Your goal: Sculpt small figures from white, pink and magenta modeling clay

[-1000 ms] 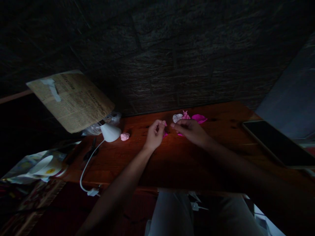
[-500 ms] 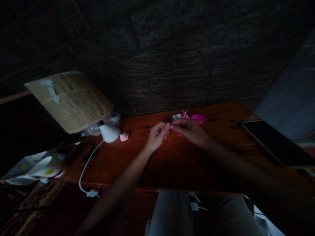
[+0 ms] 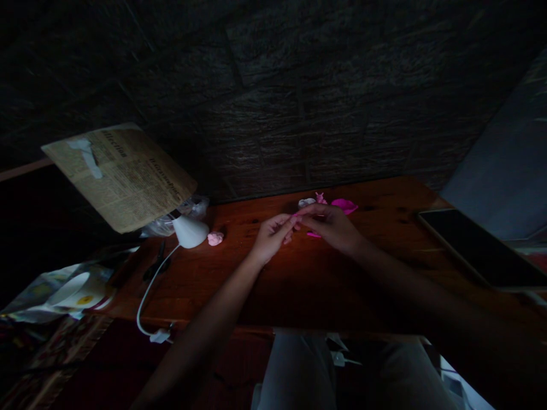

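Over the wooden table, my left hand (image 3: pixel 273 234) and my right hand (image 3: pixel 328 225) meet fingertip to fingertip. Both are closed in a pinch on a small bright pink piece (image 3: pixel 296 216), which looks like modelling clay; the fingers hide most of it. Another magenta piece (image 3: pixel 314 234) lies under my right hand. Just behind that hand are a flat magenta piece (image 3: pixel 344 205), a light pink figure-like shape (image 3: pixel 320 197) and a whitish lump (image 3: pixel 306 203). A pale pink lump (image 3: pixel 215 238) sits to the left, apart from my hands.
A lamp with a white base (image 3: pixel 191 232) and newsprint-patterned shade (image 3: pixel 122 176) stands at the left, its cord running over the table's front edge. Dark scissors (image 3: pixel 156 262) lie beside it. A paper cup (image 3: pixel 81 293) rests far left, a dark-screened tablet or phone (image 3: pixel 487 247) at right.
My fingers have shifted slightly around the pink piece, and my right hand has tilted a little. More of the magenta piece beneath it shows. Everything else stays put.
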